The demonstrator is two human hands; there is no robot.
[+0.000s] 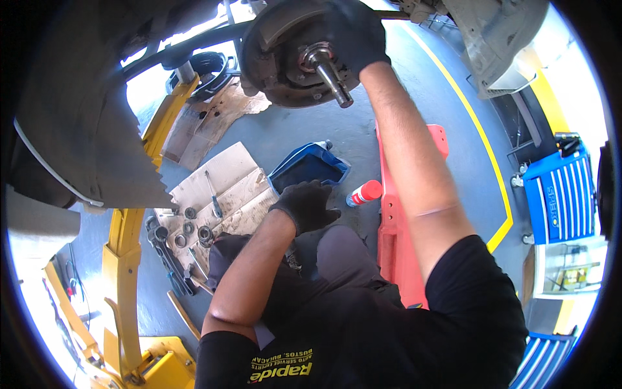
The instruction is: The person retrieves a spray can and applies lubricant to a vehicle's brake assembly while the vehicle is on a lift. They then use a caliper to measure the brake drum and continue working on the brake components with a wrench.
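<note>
A round, dark brake backing plate [272, 65] is raised at the top of the view, with a bare metal axle spindle [330, 76] sticking out of its middle towards me. My right hand [360, 35], in a black glove, reaches up to the plate's right side. Its fingers are lost in the dark there, so I cannot see what they grip. Lower down, my left hand [306, 206] in a black glove hovers above my lap. Its thumb stands apart from the fingers and nothing shows in it. Close by lies a blue tray [304, 165].
Cardboard [227, 175] on the floor carries a screwdriver [214, 198] and several bearings and rings [205, 235]. A red-capped spray can [365, 193] lies beside a long red floor jack [395, 246]. A yellow lift post [123, 259] rises on the left; a blue tool cabinet [560, 194] stands right.
</note>
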